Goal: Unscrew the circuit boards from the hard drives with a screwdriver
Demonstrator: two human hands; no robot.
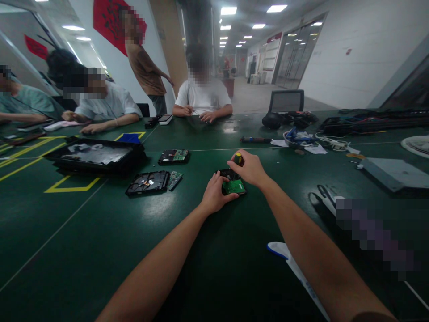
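A hard drive (235, 187) with a green circuit board on top lies on the dark green table in front of me. Around its left side are the fingers and thumb of my left hand (216, 193), gripping it. My right hand (250, 167) is closed on a screwdriver (238, 158) with a yellow and black handle, standing upright over the drive's far part. The screwdriver's tip is hidden behind my fingers. To the left sit an opened black drive casing (147, 183), a loose circuit board (174, 180) and another hard drive (174, 156).
A black tray (95, 154) stands at the left. On the right are a grey metal box (397, 173), a blue-edged white item (279, 249) under my forearm, cables (300, 136) and a dark pen-like tool (256, 140). Co-workers sit across the table; one person stands behind.
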